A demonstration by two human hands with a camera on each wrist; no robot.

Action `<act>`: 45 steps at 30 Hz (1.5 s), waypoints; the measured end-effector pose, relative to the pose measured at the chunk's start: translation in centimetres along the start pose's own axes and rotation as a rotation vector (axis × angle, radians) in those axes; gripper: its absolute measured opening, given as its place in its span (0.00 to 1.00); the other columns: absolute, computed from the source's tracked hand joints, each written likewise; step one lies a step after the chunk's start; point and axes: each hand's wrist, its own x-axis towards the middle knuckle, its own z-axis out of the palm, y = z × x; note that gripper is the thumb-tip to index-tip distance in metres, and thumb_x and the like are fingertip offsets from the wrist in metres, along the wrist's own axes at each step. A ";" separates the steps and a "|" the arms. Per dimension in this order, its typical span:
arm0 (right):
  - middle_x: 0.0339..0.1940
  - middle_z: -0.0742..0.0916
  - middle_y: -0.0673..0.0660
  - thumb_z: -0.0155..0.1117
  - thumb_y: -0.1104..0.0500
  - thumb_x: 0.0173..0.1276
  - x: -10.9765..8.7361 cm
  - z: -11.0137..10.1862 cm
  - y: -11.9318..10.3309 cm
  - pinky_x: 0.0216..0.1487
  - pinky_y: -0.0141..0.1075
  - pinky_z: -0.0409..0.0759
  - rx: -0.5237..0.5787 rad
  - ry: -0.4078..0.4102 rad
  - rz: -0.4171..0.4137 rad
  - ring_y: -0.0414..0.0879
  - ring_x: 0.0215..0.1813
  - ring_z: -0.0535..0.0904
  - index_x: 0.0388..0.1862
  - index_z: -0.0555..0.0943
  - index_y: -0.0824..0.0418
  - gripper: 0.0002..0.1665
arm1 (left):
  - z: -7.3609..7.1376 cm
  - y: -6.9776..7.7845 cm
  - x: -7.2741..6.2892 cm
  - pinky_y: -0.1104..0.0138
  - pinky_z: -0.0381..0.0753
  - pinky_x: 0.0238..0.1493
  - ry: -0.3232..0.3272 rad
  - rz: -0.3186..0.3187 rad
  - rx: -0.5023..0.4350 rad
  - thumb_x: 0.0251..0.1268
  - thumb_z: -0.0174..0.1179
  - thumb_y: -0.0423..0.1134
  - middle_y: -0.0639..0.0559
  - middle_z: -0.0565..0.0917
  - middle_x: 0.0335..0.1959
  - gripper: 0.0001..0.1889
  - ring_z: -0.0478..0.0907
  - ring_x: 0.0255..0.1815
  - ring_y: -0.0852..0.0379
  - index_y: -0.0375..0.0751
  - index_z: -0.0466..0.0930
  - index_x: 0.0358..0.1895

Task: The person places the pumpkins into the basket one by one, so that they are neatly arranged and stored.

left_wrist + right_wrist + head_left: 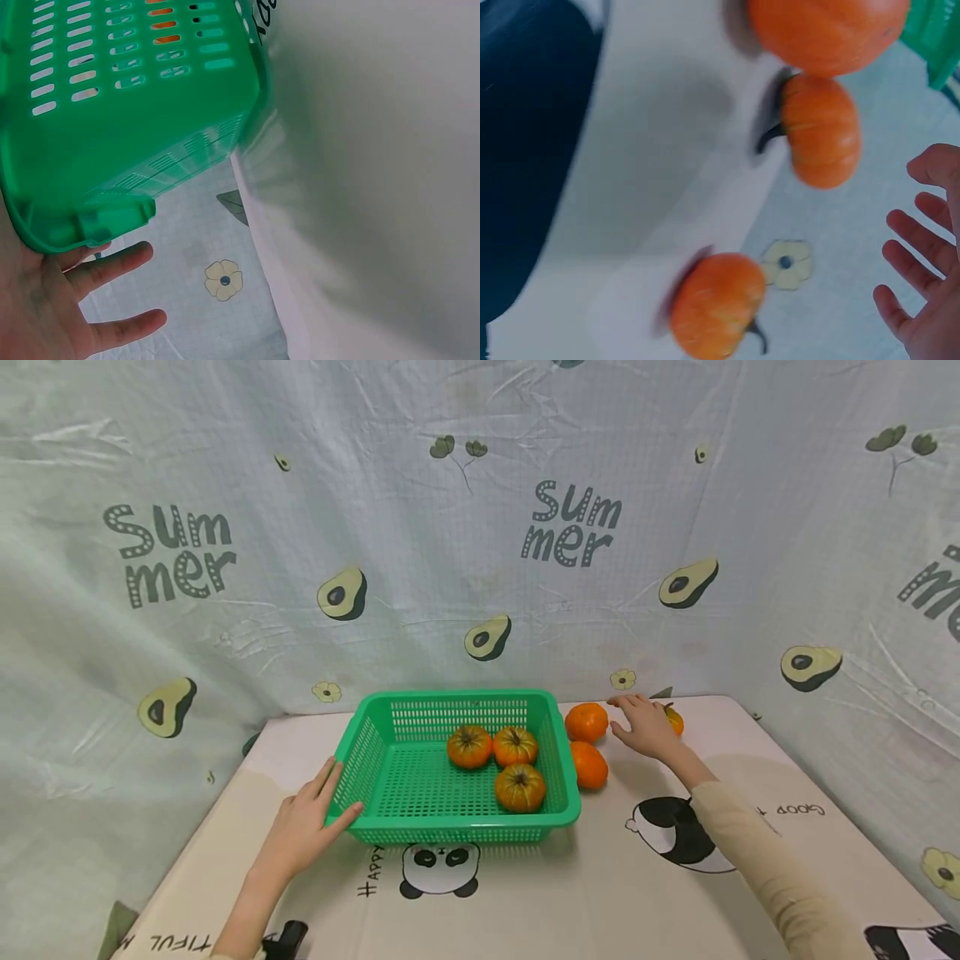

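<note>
From my feed, left to right, the green basket [465, 821] stands with its long sides running across the worktop [540, 910], three ribbed pumpkins [520, 789] in its right half. Just past its right wall sit the near pumpkin [590, 767] and the far pumpkin [586, 723]; farther right lies a lone pumpkin [718, 307]. These loose ones look squat, so I read no strong long axis. The right hand is much the closer to them, reaching in between the far pumpkin and the lone one.

My left hand [303, 822] rests on the basket's left rim, fingers straight and apart. My right hand [645, 722] spreads loosely, holding nothing; it half covers the lone pumpkin from above, so any light contact there I cannot tell.
</note>
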 end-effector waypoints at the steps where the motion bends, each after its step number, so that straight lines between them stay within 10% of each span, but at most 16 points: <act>1: 0.50 0.79 0.65 0.58 0.60 0.59 -0.2 0.2 0.5 0.48 0.58 0.66 0.000 0.006 0.012 0.60 0.51 0.70 0.50 0.73 0.67 0.21 | 0.0 0.0 0.0 0.43 0.67 0.48 0.001 0.000 -0.002 0.62 0.48 0.57 0.35 0.57 0.67 0.38 0.65 0.59 0.35 0.32 0.55 0.67; 20: 0.51 0.73 0.75 0.54 0.59 0.59 -2.1 1.2 6.8 0.47 0.61 0.62 0.003 0.037 0.275 0.67 0.52 0.64 0.54 0.67 0.73 0.26 | 0.2 -0.2 -0.2 0.43 0.67 0.49 0.011 -0.011 -0.016 0.61 0.48 0.57 0.36 0.57 0.68 0.38 0.65 0.59 0.36 0.34 0.54 0.67; 45: 0.57 0.63 0.78 0.55 0.46 0.60 -1.4 2.0 8.1 0.51 0.64 0.58 0.043 -0.134 0.417 0.72 0.56 0.54 0.63 0.53 0.76 0.45 | 0.1 0.0 -0.2 0.43 0.67 0.49 0.004 -0.024 -0.024 0.61 0.48 0.57 0.36 0.56 0.68 0.38 0.66 0.58 0.36 0.33 0.54 0.67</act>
